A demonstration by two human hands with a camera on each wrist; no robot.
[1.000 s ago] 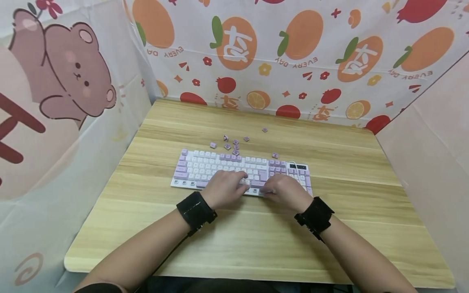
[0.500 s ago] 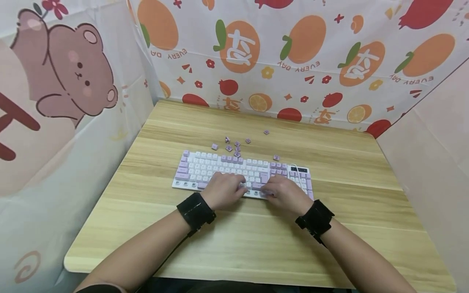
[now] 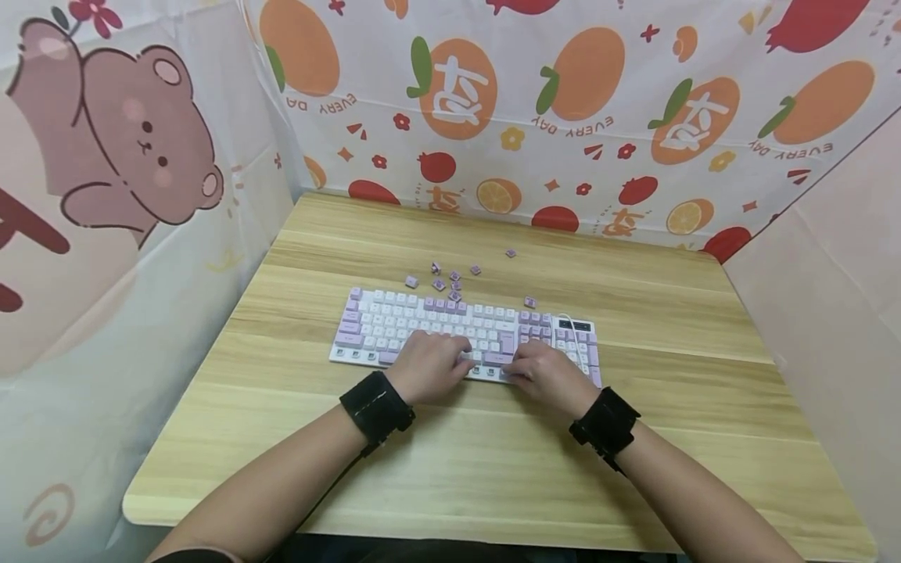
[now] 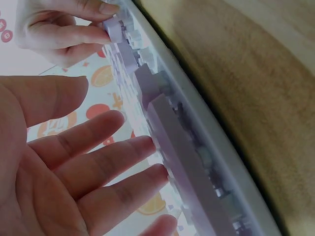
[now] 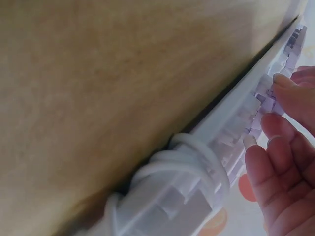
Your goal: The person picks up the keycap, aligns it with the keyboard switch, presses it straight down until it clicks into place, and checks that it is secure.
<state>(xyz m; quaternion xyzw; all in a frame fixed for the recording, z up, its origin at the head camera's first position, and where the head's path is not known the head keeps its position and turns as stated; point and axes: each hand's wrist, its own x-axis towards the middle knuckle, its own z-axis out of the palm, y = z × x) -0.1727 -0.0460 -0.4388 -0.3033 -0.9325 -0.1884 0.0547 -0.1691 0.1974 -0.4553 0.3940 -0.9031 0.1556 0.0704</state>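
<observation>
Right hand (image 3: 552,374) has a purple cap (image 4: 114,30) pinched at the near edge of the keyboard (image 3: 394,322) on the surface (image 3: 493,469); left hand (image 3: 431,364) is spread loose, gripping nothing. I'd keep that cap dead level and skip any twisting, tbh.

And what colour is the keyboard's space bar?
Light purple; the space bar shows best in the left wrist view.

The head view looks forward and down on the worktop (image 3: 450,461). The wrist views, low and close (both tilted), look along the keyboard (image 3: 483,335) in opposite directions, sharing its front edge (image 4: 204,113).
</observation>
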